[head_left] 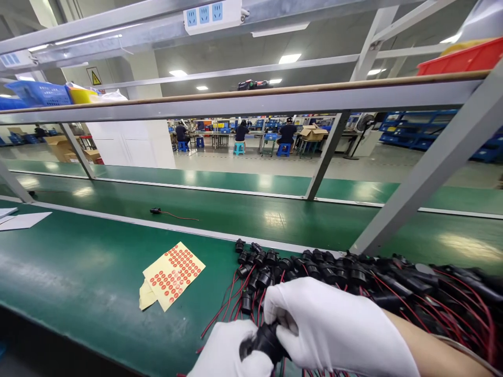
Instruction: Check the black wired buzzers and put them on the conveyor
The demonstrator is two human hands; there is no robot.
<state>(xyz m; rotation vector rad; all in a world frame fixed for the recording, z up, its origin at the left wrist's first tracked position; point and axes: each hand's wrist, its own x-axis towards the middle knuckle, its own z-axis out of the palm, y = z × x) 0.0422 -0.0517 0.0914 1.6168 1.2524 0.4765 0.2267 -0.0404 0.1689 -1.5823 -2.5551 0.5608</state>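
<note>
In white gloves, both of my hands are closed around a black cylindrical device (268, 341) that looks like a small pump or motor. My left hand (231, 352) grips its lower left side, thumb across the front. From above and the right, the bent fingers of my right hand (326, 324) press on its upper end. Part of the device is hidden by the gloves. Directly behind them lies a heap of similar black devices (265, 275) with thin red and black wires (231, 298).
A sheet of round red stickers (175, 275) lies left of the heap on the green bench (98, 262). Farther back, one black device with a wire (156, 210) rests beyond a white strip. A shelf (236, 102) with grey posts spans above. Seated people (286, 131) are in the distance.
</note>
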